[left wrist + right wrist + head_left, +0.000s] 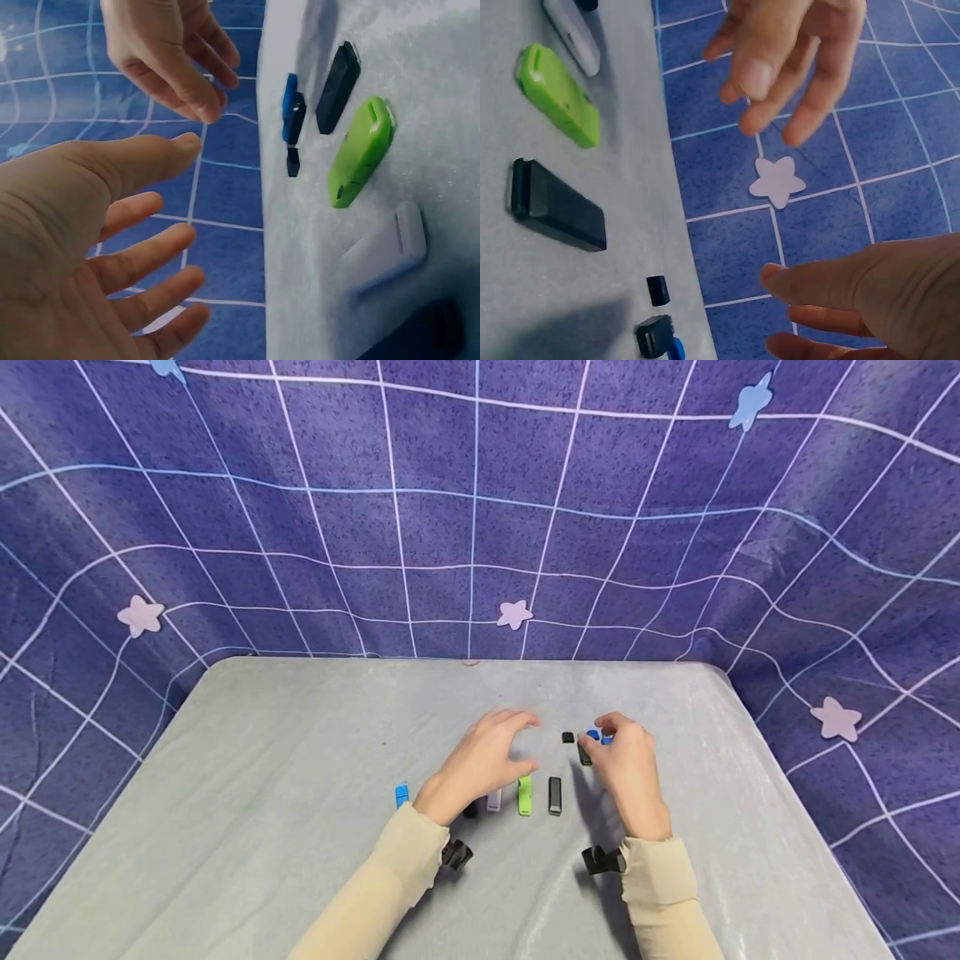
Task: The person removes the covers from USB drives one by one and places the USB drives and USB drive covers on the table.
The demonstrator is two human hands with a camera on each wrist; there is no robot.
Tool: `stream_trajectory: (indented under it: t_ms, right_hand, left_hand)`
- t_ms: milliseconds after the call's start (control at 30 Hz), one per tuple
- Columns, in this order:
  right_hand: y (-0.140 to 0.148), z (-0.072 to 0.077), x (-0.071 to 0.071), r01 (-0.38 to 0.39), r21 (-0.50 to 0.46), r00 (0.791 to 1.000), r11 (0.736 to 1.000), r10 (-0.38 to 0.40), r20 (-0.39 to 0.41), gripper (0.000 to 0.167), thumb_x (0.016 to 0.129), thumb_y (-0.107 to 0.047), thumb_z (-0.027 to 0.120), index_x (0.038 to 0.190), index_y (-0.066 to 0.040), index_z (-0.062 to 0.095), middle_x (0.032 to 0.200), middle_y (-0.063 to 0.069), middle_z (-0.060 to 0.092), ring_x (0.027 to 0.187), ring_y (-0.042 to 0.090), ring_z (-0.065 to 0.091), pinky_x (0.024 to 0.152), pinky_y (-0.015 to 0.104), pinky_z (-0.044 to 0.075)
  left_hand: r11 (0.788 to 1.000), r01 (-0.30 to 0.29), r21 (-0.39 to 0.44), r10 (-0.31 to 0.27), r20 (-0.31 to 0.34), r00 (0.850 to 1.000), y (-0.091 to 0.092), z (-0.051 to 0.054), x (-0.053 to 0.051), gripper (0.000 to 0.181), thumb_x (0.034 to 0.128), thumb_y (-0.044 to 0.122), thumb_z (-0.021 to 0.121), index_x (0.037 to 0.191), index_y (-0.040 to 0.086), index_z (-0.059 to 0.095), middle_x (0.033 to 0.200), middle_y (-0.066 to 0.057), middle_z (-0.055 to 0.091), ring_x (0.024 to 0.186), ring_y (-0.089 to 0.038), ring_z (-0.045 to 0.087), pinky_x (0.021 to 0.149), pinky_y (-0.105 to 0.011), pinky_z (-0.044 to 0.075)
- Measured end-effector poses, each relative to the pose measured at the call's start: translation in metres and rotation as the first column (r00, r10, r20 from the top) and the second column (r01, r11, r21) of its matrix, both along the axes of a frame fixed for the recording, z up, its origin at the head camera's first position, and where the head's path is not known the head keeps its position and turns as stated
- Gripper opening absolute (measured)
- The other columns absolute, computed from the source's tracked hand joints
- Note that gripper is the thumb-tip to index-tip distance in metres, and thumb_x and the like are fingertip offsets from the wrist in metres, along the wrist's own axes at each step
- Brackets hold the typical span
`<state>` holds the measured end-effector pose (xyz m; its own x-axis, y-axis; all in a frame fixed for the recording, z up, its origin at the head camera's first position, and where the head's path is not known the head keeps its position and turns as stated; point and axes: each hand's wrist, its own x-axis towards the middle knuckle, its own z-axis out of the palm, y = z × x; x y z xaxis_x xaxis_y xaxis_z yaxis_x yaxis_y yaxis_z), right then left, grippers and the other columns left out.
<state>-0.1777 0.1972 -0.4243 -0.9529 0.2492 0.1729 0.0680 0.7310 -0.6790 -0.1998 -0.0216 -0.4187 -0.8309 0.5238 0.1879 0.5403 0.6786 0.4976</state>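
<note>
My left hand (483, 756) hovers over the row with thumb and fingers spread, holding nothing. Beneath or beside it lie a green stick (525, 795), a lilac stick (494, 801) and a dark stick (470, 810), all resembling USB sticks; the hand partly covers this row. A black stick (555, 795) lies to the right of the green one. My right hand (626, 756), fingers loosely bent and apart, hangs above another small black piece (655, 336). Both wrist views show nothing between its fingers. Beside that piece are a small black cap-like block (657, 291) and blue pieces (592, 734).
A blue stick (402, 793) lies at the left end of the row, partly behind the left forearm. The grey cloth-covered table (262, 752) meets a purple-blue curtain (435, 527) with gridlines and stars at its back and sides. Both wrists wear black camera mounts.
</note>
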Motion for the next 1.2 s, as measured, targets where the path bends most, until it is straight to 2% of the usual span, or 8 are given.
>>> stream_trajectory:
  t_ms: [233,500,600,733,900,1033,1100,1200]
  right_hand:
    - [-0.001,0.009,0.003,-0.038,-0.017,0.999,0.999,0.039,0.036,0.033,0.087,-0.016,0.079,0.114,0.001,0.072,0.108,0.023,0.074,0.103,0.04,0.069,0.09,0.051,0.055]
    - [-0.01,0.015,0.009,-0.158,0.012,0.985,0.987,0.157,0.072,0.032,0.084,-0.016,0.081,0.11,0.001,0.073,0.1,0.021,0.074,0.089,0.033,0.07,0.082,0.048,0.056]
    - [-0.014,0.015,0.01,-0.209,0.037,0.972,0.977,0.203,0.118,0.034,0.084,-0.018,0.082,0.11,0.001,0.072,0.096,0.017,0.073,0.085,0.029,0.068,0.081,0.046,0.056]
    - [-0.02,0.013,0.011,-0.258,0.05,0.934,0.965,0.236,0.267,0.041,0.085,-0.024,0.081,0.115,0.001,0.071,0.098,0.014,0.073,0.088,0.027,0.068,0.082,0.045,0.056]
    - [-0.026,0.009,0.01,-0.286,0.067,0.854,0.956,0.222,0.47,0.041,0.087,-0.031,0.081,0.111,0.0,0.07,0.104,0.013,0.072,0.086,0.024,0.067,0.076,0.042,0.057]
    - [-0.031,0.004,0.01,-0.3,0.076,0.805,0.951,0.209,0.556,0.039,0.088,-0.033,0.081,0.104,0.001,0.07,0.099,0.011,0.07,0.082,0.022,0.064,0.071,0.039,0.056]
    - [-0.034,0.002,0.011,-0.295,0.079,0.79,0.952,0.197,0.58,0.04,0.087,-0.034,0.082,0.102,0.001,0.07,0.095,0.01,0.069,0.079,0.022,0.064,0.07,0.039,0.056]
    - [-0.037,-0.001,0.012,-0.291,0.094,0.79,0.952,0.184,0.585,0.04,0.086,-0.035,0.083,0.098,0.002,0.07,0.09,0.009,0.069,0.076,0.021,0.064,0.069,0.038,0.055]
  left_hand:
    - [0.995,-0.047,0.085,0.048,-0.009,0.999,-0.023,0.008,0.017,0.059,0.0868,0.034,0.084,0.139,0.015,0.061,0.134,-0.003,0.067,0.127,-0.025,0.06,0.11,-0.043,0.046]
    - [0.993,-0.107,0.041,0.107,0.009,0.994,-0.04,0.009,0.031,0.065,0.0867,0.037,0.083,0.142,0.015,0.059,0.139,-0.004,0.064,0.134,-0.026,0.056,0.112,-0.046,0.045]
    - [0.992,-0.12,0.041,0.119,0.015,0.993,-0.043,0.009,0.034,0.067,0.0865,0.039,0.083,0.144,0.015,0.057,0.142,-0.005,0.061,0.136,-0.028,0.054,0.114,-0.048,0.043]
    - [0.989,-0.144,0.035,0.143,0.038,0.989,-0.045,0.008,0.037,0.069,0.0866,0.041,0.082,0.146,0.016,0.056,0.144,-0.005,0.06,0.137,-0.028,0.054,0.112,-0.052,0.044]
    - [0.987,-0.161,0.013,0.16,0.033,0.987,-0.043,0.007,0.038,0.07,0.0867,0.042,0.082,0.146,0.016,0.055,0.143,-0.007,0.061,0.135,-0.03,0.056,0.109,-0.055,0.046]
    - [0.988,-0.153,0.001,0.153,0.044,0.987,-0.043,0.005,0.039,0.071,0.0864,0.041,0.082,0.146,0.016,0.055,0.144,-0.007,0.061,0.133,-0.031,0.057,0.106,-0.057,0.047]
    - [0.989,-0.146,-0.001,0.146,0.049,0.988,-0.043,0.003,0.039,0.071,0.0865,0.041,0.082,0.147,0.016,0.055,0.144,-0.008,0.06,0.134,-0.031,0.056,0.105,-0.057,0.048]
    - [0.991,-0.136,-0.01,0.136,0.05,0.989,-0.044,0.0,0.039,0.072,0.086,0.042,0.082,0.147,0.015,0.055,0.145,-0.008,0.06,0.135,-0.03,0.056,0.106,-0.056,0.048]
